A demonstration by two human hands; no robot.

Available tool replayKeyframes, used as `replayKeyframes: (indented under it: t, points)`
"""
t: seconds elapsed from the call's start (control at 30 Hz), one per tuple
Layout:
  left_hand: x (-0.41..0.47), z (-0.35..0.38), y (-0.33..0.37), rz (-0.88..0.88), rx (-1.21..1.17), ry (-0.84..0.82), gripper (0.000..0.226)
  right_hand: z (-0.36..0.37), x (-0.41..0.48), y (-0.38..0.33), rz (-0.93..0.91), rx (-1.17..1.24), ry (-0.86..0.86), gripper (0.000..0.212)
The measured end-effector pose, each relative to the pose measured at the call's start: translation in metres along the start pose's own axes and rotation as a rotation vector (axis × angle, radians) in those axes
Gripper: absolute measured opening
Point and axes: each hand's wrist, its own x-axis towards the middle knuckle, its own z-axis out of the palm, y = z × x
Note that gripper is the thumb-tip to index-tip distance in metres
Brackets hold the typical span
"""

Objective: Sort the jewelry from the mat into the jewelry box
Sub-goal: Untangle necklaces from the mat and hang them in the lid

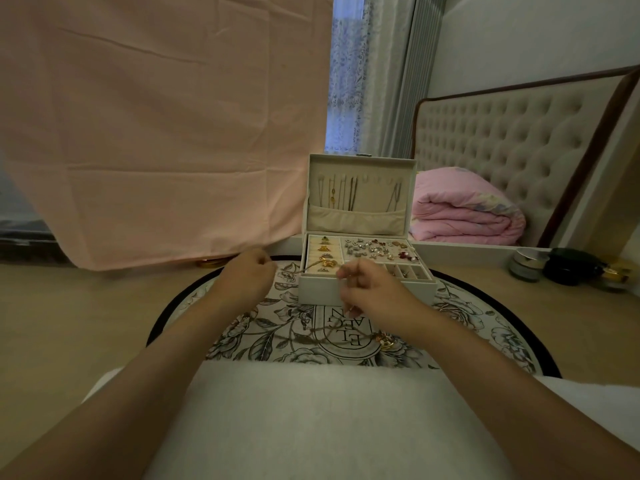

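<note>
two pinches: left grip [246, 277], right grip [372, 289] hold chain [301, 270], axis left-right, before jewelry box [322, 292].

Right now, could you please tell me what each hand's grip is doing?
Left hand: fingers curled; whether it holds anything cannot be told.
Right hand: grip closed, pinching the necklace by its chain.

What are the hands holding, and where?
A necklace, by its thin chain: the left hand pinches one stretch, the right hand another; its pendant lies on the mat.

Jewelry box [363, 289] sits on the mat [277, 327], jars [526, 265] right.
</note>
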Motion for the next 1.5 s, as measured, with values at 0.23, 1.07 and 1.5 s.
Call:
replayKeyframes:
  t: [0.23, 1.07, 1.5]
  points:
    - [0.003, 0.000, -0.031, -0.048, 0.582, 0.068, 0.015, 0.013, -0.004, 0.017, -0.084, -0.475, -0.108, 0.030]
    - [-0.008, -0.001, -0.007, -0.112, -0.449, -0.411, 0.016, 0.003, -0.005, 0.011, 0.131, 0.225, -0.014, 0.024]
    - [-0.009, -0.003, 0.003, 0.264, 0.203, -0.413, 0.014, -0.014, -0.006, 0.007, -0.026, -0.388, 0.023, 0.011]
